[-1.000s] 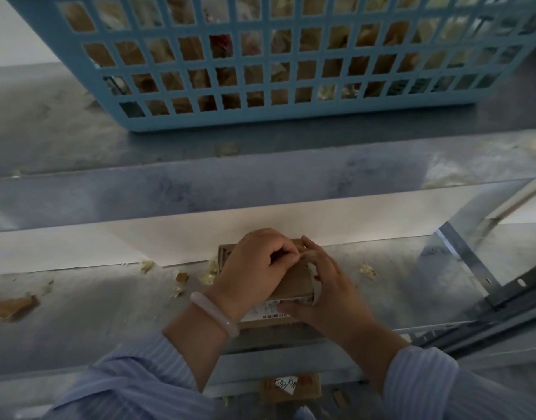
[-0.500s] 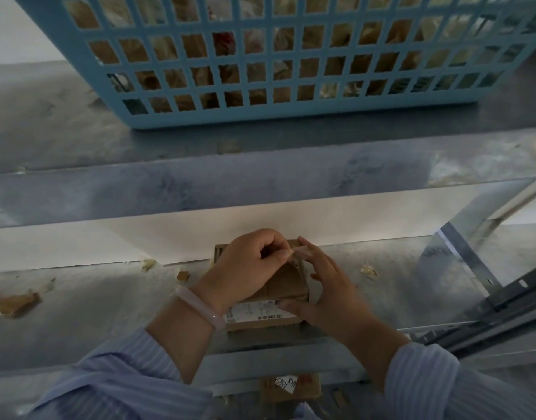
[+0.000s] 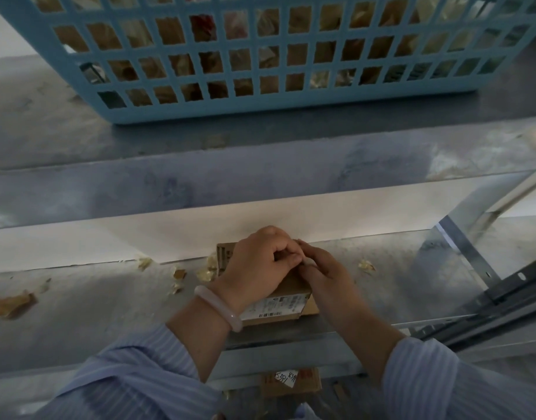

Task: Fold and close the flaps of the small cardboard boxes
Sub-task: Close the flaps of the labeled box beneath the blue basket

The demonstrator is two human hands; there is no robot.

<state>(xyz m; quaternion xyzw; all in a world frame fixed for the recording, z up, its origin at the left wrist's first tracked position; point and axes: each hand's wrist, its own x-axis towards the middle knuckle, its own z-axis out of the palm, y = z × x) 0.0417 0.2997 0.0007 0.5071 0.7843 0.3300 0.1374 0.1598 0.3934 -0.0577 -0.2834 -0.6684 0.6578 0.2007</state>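
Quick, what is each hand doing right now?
Left hand: fingers curled, gripping the top of the cardboard box.
Right hand: fingers curled, pinching the same box's top from its right side.

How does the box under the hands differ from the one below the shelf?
The upper box sits on the shelf; the lower box lies beneath its front edge, partly hidden. The left hand and right hand hold the upper box at its top; nothing touches the lower box. The upper box bears a printed barcode label, the lower box a white slip with handwritten digits. Both are small brown cardboard.
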